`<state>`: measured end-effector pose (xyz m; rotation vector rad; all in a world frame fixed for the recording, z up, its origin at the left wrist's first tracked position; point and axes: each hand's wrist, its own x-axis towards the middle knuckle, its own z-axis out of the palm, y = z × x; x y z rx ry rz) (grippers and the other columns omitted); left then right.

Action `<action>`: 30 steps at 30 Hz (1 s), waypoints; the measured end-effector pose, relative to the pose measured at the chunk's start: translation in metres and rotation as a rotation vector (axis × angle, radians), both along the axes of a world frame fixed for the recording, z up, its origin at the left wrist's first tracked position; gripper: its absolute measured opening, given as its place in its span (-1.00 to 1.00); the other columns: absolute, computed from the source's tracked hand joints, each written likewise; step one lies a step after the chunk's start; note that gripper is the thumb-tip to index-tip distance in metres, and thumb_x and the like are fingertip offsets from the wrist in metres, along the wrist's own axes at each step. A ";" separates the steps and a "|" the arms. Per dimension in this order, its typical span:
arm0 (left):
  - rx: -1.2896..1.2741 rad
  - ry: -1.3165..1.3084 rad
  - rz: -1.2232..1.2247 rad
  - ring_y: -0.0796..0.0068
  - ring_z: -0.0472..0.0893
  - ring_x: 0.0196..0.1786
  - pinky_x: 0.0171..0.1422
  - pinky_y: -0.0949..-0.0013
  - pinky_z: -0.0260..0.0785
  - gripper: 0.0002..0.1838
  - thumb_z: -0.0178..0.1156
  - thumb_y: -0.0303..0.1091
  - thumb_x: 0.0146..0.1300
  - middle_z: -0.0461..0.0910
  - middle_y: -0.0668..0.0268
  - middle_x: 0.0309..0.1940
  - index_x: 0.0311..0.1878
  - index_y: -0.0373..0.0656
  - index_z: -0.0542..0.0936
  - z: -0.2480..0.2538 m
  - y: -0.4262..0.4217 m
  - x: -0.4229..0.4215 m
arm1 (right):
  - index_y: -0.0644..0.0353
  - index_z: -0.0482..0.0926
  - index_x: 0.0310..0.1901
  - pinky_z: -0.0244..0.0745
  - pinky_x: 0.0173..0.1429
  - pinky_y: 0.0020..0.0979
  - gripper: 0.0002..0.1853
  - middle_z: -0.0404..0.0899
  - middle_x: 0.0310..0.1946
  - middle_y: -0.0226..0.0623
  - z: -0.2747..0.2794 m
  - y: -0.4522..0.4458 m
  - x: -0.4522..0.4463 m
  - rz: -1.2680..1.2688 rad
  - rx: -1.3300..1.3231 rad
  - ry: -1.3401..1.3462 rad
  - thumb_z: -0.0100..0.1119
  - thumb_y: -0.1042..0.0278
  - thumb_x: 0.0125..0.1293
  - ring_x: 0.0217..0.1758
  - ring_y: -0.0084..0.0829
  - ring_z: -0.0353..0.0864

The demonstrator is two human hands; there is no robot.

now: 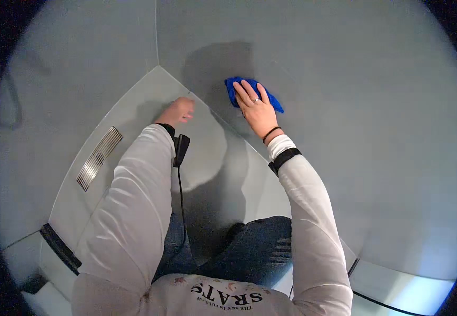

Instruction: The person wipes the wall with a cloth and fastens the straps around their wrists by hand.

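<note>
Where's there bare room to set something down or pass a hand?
The floor is bare between the left hand, metal drain grate and far corner; the wall right of the blue cloth is bare. It's crowded by the jeans, where the black cable hangs.

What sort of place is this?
Probably a shower stall or wet room, judging by the slotted metal grate, which looks like a drain, set in the pale floor, and the smooth grey walls meeting in a corner.
</note>
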<state>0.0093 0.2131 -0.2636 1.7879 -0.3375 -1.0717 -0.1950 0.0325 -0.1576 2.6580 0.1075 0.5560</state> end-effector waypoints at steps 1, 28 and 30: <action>0.074 -0.004 0.018 0.20 0.51 -0.05 0.01 0.04 0.35 -0.47 0.06 -0.01 0.15 0.46 0.18 -0.07 0.11 -0.12 0.34 0.005 -0.004 -0.001 | 0.11 0.43 0.11 -0.06 0.41 -0.17 -0.53 0.11 0.34 -0.46 -0.001 -0.001 0.000 0.000 -0.014 0.020 0.01 0.35 0.10 0.40 -0.40 0.04; -0.182 0.056 0.014 0.24 0.52 -0.16 -0.09 0.12 0.32 -0.47 0.10 0.12 0.14 0.45 0.26 -0.09 0.07 -0.01 0.40 0.023 0.025 0.009 | 0.16 0.50 0.01 -0.01 0.40 -0.16 -0.59 0.23 0.28 -0.39 0.014 -0.002 -0.014 0.097 0.059 0.117 0.02 0.39 0.06 0.38 -0.38 0.11; -0.024 0.043 0.051 0.24 0.53 -0.17 -0.10 0.11 0.33 -0.49 0.08 0.11 0.15 0.45 0.27 -0.08 0.07 0.00 0.40 0.006 0.012 0.025 | 0.17 0.51 -0.01 0.03 0.38 -0.15 -0.59 0.26 0.26 -0.37 0.018 0.002 -0.010 0.107 0.071 0.064 0.04 0.40 0.03 0.37 -0.38 0.13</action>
